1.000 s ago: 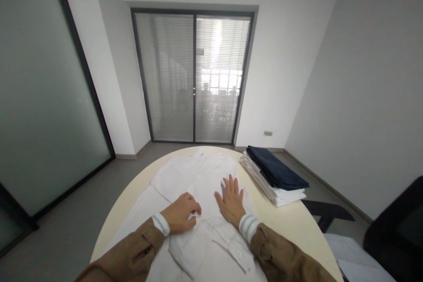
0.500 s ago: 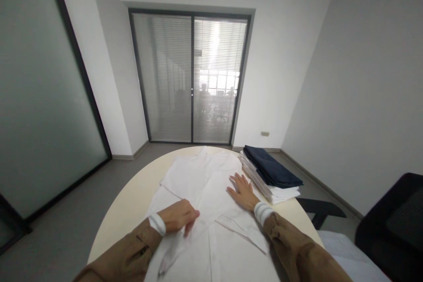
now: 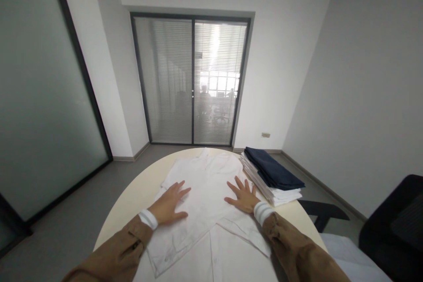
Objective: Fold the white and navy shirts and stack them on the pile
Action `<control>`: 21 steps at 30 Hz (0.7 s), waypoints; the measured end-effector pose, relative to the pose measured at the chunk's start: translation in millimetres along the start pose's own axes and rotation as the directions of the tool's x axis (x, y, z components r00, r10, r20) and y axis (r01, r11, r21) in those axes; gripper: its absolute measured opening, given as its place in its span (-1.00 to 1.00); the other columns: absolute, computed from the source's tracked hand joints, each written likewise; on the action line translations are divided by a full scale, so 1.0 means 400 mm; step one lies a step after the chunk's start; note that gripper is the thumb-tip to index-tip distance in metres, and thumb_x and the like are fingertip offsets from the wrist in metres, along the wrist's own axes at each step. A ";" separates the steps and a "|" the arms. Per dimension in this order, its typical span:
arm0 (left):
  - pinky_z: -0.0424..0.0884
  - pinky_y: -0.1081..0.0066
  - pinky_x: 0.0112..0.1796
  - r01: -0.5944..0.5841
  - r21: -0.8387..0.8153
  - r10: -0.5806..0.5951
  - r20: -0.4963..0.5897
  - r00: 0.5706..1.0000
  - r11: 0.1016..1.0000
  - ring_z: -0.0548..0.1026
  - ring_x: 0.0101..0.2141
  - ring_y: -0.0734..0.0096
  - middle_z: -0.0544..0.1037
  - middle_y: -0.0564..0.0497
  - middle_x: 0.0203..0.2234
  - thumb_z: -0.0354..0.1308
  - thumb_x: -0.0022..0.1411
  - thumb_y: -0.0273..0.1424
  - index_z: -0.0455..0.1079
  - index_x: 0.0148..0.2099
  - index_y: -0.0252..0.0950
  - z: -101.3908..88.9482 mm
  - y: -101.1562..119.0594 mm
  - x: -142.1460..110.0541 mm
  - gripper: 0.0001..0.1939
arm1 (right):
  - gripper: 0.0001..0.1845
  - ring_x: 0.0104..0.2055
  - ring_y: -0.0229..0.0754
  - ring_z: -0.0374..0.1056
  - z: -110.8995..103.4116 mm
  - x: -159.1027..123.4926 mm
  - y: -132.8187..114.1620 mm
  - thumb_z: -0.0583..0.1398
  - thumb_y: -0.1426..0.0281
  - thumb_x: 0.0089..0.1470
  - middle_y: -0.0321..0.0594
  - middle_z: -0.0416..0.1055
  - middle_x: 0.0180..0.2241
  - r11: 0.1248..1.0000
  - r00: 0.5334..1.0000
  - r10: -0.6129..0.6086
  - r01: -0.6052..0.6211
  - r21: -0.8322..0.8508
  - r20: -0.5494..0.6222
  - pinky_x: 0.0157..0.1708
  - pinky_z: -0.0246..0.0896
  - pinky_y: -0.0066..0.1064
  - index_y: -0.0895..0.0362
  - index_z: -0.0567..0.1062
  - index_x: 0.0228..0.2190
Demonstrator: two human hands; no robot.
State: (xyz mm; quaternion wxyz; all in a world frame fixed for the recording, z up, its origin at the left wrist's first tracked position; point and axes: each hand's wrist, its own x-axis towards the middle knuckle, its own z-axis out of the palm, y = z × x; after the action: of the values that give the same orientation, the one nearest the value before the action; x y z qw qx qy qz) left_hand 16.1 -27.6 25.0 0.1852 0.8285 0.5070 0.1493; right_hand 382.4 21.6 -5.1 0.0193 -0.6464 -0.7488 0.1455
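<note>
A white shirt (image 3: 206, 194) is spread over the round table, with both sleeves folded in diagonally across its body. My left hand (image 3: 170, 205) lies on the left side of the shirt with its fingers spread, over the folded left sleeve. On the right side, my right hand (image 3: 243, 196) rests flat on the cloth, fingers apart. Neither hand grips anything. The shirt's near end runs out of the bottom of the view, between my forearms.
The cream table (image 3: 120, 205) has a curved edge. On its right stands a stack of folded white cloths (image 3: 282, 196) topped by a folded dark blue cloth (image 3: 272, 169). A black chair (image 3: 393, 224) with white cloth (image 3: 353, 257) on its seat is at the lower right.
My left hand has let go of the left sleeve, which now lies flat across the shirt, and has moved left with its fingers opened. My right hand has stayed in place, fingers spreading slightly.
</note>
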 end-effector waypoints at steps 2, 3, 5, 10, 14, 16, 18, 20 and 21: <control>0.09 -0.04 0.21 -0.011 0.000 0.010 0.145 0.989 1.000 0.03 0.32 -0.24 0.10 -0.22 0.36 0.37 -0.09 -0.10 0.26 0.32 -0.15 0.009 0.010 -0.007 -0.10 | 0.04 0.39 0.45 -0.68 -0.013 -0.010 -0.002 0.04 -0.36 -0.08 -0.30 -0.51 0.44 1.000 0.998 -0.003 0.003 0.003 0.066 0.20 -0.69 0.41 -0.28 -0.07 0.34; 0.12 -0.03 0.19 -0.009 0.008 0.007 0.194 0.981 1.000 0.10 0.29 -0.25 0.18 -0.23 0.33 0.36 -0.09 -0.08 0.33 0.28 -0.15 0.008 0.016 -0.009 -0.14 | 0.09 0.39 0.48 -0.67 -0.021 -0.016 -0.003 0.07 -0.37 -0.12 -0.28 -0.49 0.44 1.000 0.995 -0.005 0.006 -0.005 0.098 0.19 -0.67 0.43 -0.28 -0.08 0.34; 0.26 0.03 0.11 0.021 0.050 -0.032 0.228 0.973 0.999 0.38 0.12 -0.15 0.45 -0.21 0.13 0.27 0.03 -0.01 0.48 0.12 -0.16 -0.005 0.027 -0.005 -0.37 | 0.22 0.38 0.56 -0.56 -0.041 -0.030 -0.008 0.16 -0.37 -0.24 -0.21 -0.43 0.44 0.999 0.987 -0.008 0.016 -0.045 0.159 0.17 -0.64 0.47 -0.26 -0.11 0.35; 0.32 0.14 0.08 0.110 0.212 -0.105 -0.037 0.994 0.971 0.46 0.04 0.05 0.51 -0.16 0.05 0.01 0.31 -0.12 0.45 0.11 -0.22 -0.033 -0.009 0.073 -0.55 | 0.06 0.31 0.52 -0.07 -0.096 -0.032 -0.038 0.19 -0.32 -0.19 0.02 0.18 0.27 0.984 0.993 -0.031 0.050 -0.169 0.116 0.17 -0.48 0.45 -0.10 0.25 0.26; 0.09 0.04 0.24 0.209 0.294 -0.149 -0.211 0.966 0.933 0.06 0.33 -0.10 0.01 -0.22 0.39 0.00 0.35 -0.16 0.14 0.38 -0.23 -0.011 -0.105 0.163 -0.38 | -0.36 0.23 0.23 0.15 -0.119 0.036 -0.062 0.05 -0.06 0.18 0.00 0.36 0.13 0.990 0.988 -0.070 0.052 -0.128 -0.141 0.19 -0.04 0.14 0.05 0.40 0.13; 0.10 -0.02 0.22 0.266 0.285 -0.197 -0.248 0.949 0.921 0.03 0.34 -0.13 -0.05 -0.23 0.40 -0.07 0.39 -0.15 0.00 0.44 -0.21 0.003 -0.147 0.198 -0.35 | -0.38 0.26 0.15 0.12 -0.121 0.087 -0.063 0.09 0.09 0.21 0.00 0.28 0.21 0.992 0.971 -0.079 0.055 -0.109 -0.226 0.20 0.02 0.00 0.11 0.32 0.20; 0.09 -0.04 0.22 0.278 0.291 -0.205 -0.257 0.944 0.915 -0.03 0.35 -0.11 -0.09 -0.21 0.41 -0.13 0.41 -0.15 -0.10 0.46 -0.21 0.017 -0.175 0.221 -0.33 | -0.36 0.33 0.11 0.03 -0.117 0.141 -0.059 0.10 0.19 0.22 0.01 0.19 0.27 0.993 0.956 -0.082 0.053 -0.110 -0.282 0.24 0.00 -0.10 0.19 0.24 0.25; 0.05 -0.04 0.24 0.246 0.316 -0.178 -0.229 0.957 0.916 -0.10 0.37 -0.09 -0.14 -0.19 0.42 -0.12 0.40 -0.17 -0.16 0.47 -0.22 0.033 -0.191 0.234 -0.31 | -0.31 0.39 0.09 -0.11 -0.108 0.193 -0.053 0.10 0.26 0.22 0.02 0.08 0.33 0.989 0.948 -0.110 0.075 -0.126 -0.300 0.30 -0.11 -0.16 0.26 0.16 0.29; 0.02 -0.04 0.25 0.225 0.329 -0.162 -0.208 0.965 0.917 -0.12 0.38 -0.07 -0.16 -0.17 0.42 -0.11 0.39 -0.19 -0.18 0.48 -0.22 0.041 -0.194 0.237 -0.30 | -0.28 0.41 0.09 -0.18 -0.100 0.215 -0.050 0.10 0.27 0.22 0.01 0.01 0.36 0.987 0.945 -0.129 0.093 -0.132 -0.299 0.32 -0.16 -0.17 0.27 0.11 0.31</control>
State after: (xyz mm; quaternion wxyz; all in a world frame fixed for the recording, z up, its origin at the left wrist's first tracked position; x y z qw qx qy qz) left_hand 4.1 87.2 -19.5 0.0033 0.7773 0.6193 0.1104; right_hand 357.8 110.9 24.5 0.1058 -0.6181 -0.7790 -0.0018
